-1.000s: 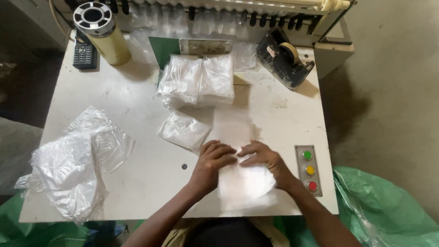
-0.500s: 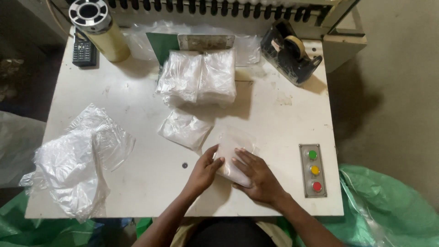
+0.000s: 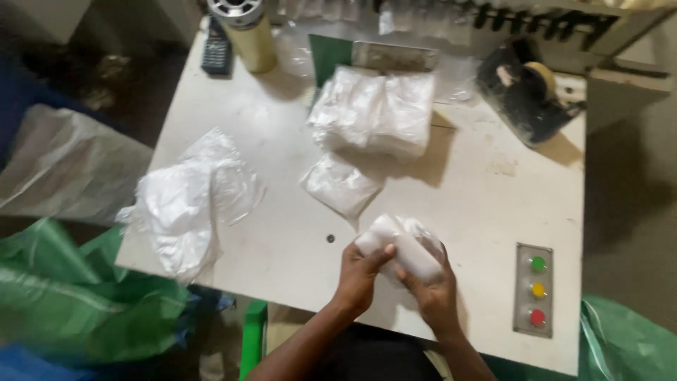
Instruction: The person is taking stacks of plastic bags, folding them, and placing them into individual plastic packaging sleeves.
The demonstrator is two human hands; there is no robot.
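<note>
A loose heap of clear plastic bags [image 3: 187, 201] lies at the left of the white table [image 3: 282, 127]. Near the front edge, the left hand [image 3: 361, 271] and right hand [image 3: 430, 289] each have their grip clamped on a folded white packet [image 3: 400, 248], held just above the table. Right of them sits a three-button panel [image 3: 534, 289].

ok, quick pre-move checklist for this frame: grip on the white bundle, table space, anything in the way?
1. Left hand on the white bundle: ok, fingers wrap its left end.
2. Right hand on the bundle: ok, gripping from below.
3. Bundle off the table: cannot tell, hands hide its underside.
4. Small flat packet: ok, lies apart from the hands.
5. Packet stack: ok, sits further back, untouched.
6. Button panel: ok, uncovered, beside the right hand.
</note>
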